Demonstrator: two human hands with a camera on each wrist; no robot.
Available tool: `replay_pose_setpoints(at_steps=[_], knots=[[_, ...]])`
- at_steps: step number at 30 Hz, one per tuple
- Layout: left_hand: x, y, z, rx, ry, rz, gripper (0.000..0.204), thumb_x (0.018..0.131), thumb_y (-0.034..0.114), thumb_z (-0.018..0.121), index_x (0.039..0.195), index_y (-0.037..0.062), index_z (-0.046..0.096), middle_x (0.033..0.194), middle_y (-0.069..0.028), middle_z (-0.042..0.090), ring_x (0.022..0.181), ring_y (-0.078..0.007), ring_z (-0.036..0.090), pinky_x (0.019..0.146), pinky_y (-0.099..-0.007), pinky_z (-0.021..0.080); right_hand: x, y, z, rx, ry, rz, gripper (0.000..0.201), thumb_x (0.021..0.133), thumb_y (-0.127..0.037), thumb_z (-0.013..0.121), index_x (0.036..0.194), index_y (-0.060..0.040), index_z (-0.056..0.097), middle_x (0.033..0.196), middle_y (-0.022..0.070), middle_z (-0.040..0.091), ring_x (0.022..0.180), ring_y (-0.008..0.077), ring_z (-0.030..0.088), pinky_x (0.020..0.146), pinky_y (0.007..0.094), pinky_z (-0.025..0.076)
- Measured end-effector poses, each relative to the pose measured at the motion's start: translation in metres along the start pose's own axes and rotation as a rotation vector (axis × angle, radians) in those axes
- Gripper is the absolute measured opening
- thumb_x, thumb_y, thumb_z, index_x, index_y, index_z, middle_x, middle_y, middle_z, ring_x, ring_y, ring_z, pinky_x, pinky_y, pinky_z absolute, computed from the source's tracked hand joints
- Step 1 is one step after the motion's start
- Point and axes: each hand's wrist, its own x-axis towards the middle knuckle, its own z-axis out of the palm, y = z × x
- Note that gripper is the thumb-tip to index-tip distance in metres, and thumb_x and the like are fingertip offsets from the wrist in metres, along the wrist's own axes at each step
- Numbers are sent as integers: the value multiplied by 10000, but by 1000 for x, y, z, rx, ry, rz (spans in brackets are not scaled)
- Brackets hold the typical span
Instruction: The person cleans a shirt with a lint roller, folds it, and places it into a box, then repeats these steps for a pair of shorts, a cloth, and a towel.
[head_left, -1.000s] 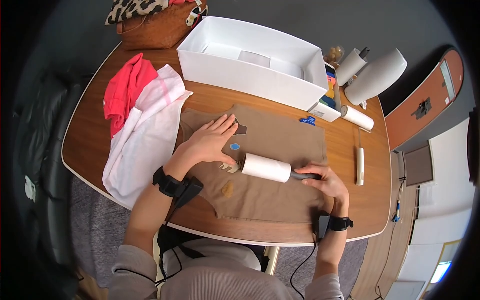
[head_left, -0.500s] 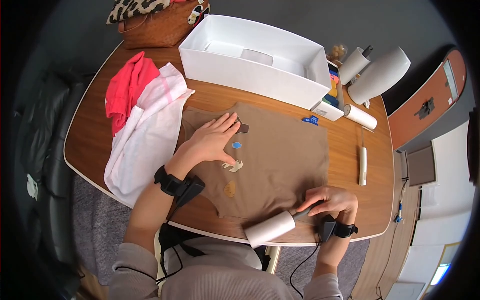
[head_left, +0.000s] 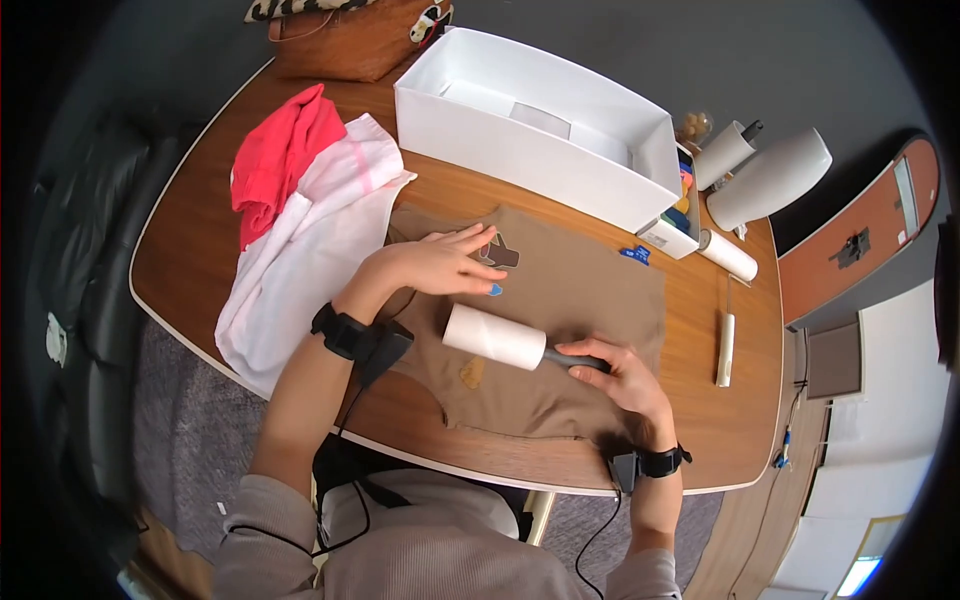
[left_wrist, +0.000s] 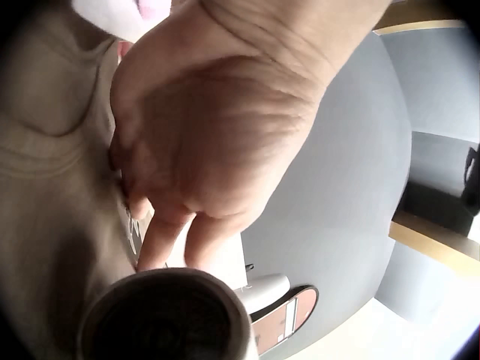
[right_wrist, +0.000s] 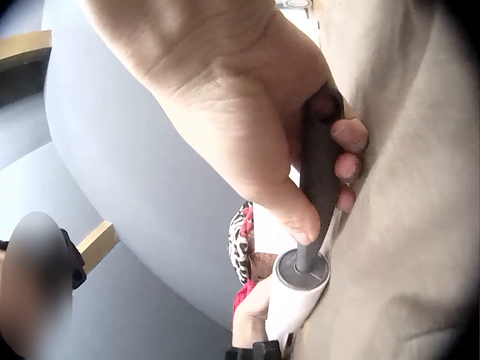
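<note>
A brown sleeveless shirt lies spread on the table, with a dark brown patch, a small blue patch and a tan patch on its front. Over its left part, my left hand extends its fingers near the dark and blue patches. My right hand grips the dark handle of a lint roller, thumb along one side and fingers round the other. The roller's white cylinder points left, below my left hand. In the left wrist view its round end fills the bottom edge.
A large white box stands behind the shirt, a smaller box of colourful items at its right corner. Pink and white cloths lie to the left. Another white roll and a thin roller lie on the right.
My right hand brought the lint roller from over the shirt to the near table edge, then back over the shirt, farther left. My left hand has turned and shifted its fingers.
</note>
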Motion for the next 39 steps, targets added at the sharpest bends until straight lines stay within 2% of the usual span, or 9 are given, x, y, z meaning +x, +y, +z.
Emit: replay_pose_setpoints(at_steps=[4,7,11,14,17,20,23,29,39], knots=[[-4,2,0,3,-16,15,577,740,412,617,1270,275,433,1434,-182,43,1333,-305,1,1040,-433,112,-6,2,-2,64,-196,-40,290,772,-97,611,1061,-83,589,892,85,579,823,236,540,748,311,428],[-3,-3,3,-26,-20,27,675,671,406,681,1279,276,419,1432,-194,29,1334,-301,-16,1038,-439,110,-12,-10,-5,64,-380,35,277,777,-119,609,1053,-99,598,857,78,558,804,233,528,733,315,418],[-4,-1,0,-17,-26,32,720,637,394,710,1282,270,416,1431,-197,23,1333,-305,-15,1034,-443,115,-13,-10,-6,19,-660,-49,267,769,-125,619,1036,-120,612,803,64,536,749,225,508,696,290,410],[-4,-1,0,-15,-22,43,747,614,379,729,1283,263,416,1431,-198,21,1333,-308,-13,1030,-445,121,-15,-7,-10,92,-668,-102,265,759,-103,628,1024,-106,618,833,57,554,727,199,506,688,284,413],[-4,-1,1,-15,-11,50,766,597,348,745,1282,253,416,1431,-200,24,1333,-311,-6,1028,-445,127,-21,2,-24,217,-402,-141,265,752,-63,634,1017,-69,617,858,39,566,744,144,510,689,260,415],[-4,2,0,-15,-8,46,788,584,315,756,1287,245,408,1431,-201,25,1333,-312,0,1028,-442,132,-30,6,-37,255,-46,114,265,756,-28,628,1020,-41,612,872,20,572,783,104,505,700,235,412],[-5,5,-2,-6,-9,48,835,562,291,766,1302,244,383,1431,-200,24,1333,-312,6,1029,-435,136,-32,26,-45,196,74,192,274,742,-7,637,1014,-28,612,859,14,585,778,84,503,691,212,409],[-6,8,0,23,10,38,918,524,252,780,1327,255,335,1431,-199,21,1333,-310,11,1033,-417,140,-34,31,-48,270,-32,305,270,755,-20,627,1024,-40,611,882,8,579,802,86,502,721,216,407],[-4,3,1,18,10,61,937,505,243,787,1327,261,338,1430,-204,20,1331,-319,11,1032,-415,139,-41,33,-58,115,-630,74,233,737,-89,662,968,-63,649,821,35,579,777,141,521,695,248,406]])
